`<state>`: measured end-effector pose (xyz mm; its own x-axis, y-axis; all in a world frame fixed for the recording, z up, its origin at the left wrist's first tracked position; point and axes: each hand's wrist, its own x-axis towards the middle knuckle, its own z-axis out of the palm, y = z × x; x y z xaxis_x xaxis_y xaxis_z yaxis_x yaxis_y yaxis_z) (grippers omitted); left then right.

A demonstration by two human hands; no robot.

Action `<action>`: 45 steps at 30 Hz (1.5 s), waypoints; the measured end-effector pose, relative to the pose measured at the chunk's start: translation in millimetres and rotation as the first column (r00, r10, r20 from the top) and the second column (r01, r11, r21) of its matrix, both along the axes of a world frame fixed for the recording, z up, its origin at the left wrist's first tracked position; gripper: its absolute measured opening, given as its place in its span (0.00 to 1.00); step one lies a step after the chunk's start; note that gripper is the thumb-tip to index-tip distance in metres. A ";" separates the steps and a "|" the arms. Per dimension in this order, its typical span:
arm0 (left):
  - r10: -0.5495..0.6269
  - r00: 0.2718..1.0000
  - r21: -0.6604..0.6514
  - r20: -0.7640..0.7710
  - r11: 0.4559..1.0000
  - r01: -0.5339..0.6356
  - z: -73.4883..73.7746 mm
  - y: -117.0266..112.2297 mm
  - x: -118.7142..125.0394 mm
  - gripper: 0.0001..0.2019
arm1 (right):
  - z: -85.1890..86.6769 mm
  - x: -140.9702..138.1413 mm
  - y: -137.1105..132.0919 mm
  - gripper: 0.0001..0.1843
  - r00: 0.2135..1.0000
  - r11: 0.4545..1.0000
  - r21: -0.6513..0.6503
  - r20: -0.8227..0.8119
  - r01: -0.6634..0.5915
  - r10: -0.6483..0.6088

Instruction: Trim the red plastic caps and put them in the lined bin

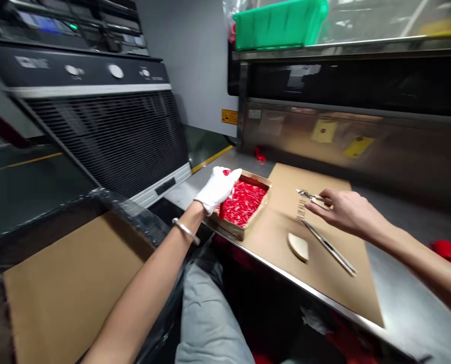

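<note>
My left hand (218,189), in a white glove, is closed over the near-left corner of a shallow cardboard box (258,181) filled with small red pieces (244,203); a red piece shows at its fingers. My right hand (343,208), bare, pinches a small pale object with a metal tip (312,197) above a sheet of brown cardboard (324,253) on the steel bench. A long metal blade or ruler (329,247) lies on the sheet just below that hand. A pale wedge-shaped piece (299,246) rests nearby.
A dark machine with a louvred front (107,136) stands to the left. A steel machine housing (354,136) rises behind the bench, with a green bin (278,23) on top. Brown cardboard (70,283) lies at lower left. Red scraps (445,250) sit at the right.
</note>
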<state>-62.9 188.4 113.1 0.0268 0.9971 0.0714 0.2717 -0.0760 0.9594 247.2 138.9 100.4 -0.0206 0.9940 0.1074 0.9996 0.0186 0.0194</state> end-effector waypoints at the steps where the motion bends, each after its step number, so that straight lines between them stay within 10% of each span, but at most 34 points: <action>1: -0.064 0.998 -0.003 0.005 0.998 0.064 -3.4 -8.7 13.8 0.15 | -5.8 22.4 -6.6 0.29 0.997 0.998 -0.007 -0.025 0.069 -0.070; 8: -0.194 0.855 0.072 -0.481 0.963 0.259 -44.6 -38.9 123.3 0.12 | -47.0 138.0 -63.8 0.30 0.841 0.832 0.132 -0.025 0.539 -0.540; 14: -0.159 0.715 0.098 -0.681 0.947 0.305 -69.1 -21.6 135.7 0.13 | -64.7 204.4 -109.3 0.28 0.641 0.638 0.062 -0.124 0.767 -0.758; 21: -0.035 0.648 0.246 -0.761 0.908 0.338 -73.1 -40.0 135.5 0.14 | -67.9 203.2 -120.3 0.20 0.702 0.741 0.012 -0.331 0.672 -0.631; 27: -0.158 0.862 0.392 -0.482 0.841 0.373 -69.0 -98.4 161.0 0.11 | -78.3 152.6 -108.5 0.19 0.810 0.886 0.026 -0.418 0.464 -0.412; 45: -0.494 0.866 0.101 -0.074 0.861 0.499 -76.7 -195.8 129.1 0.07 | -74.1 118.5 -115.9 0.16 0.861 0.903 -0.069 -0.275 0.425 -0.427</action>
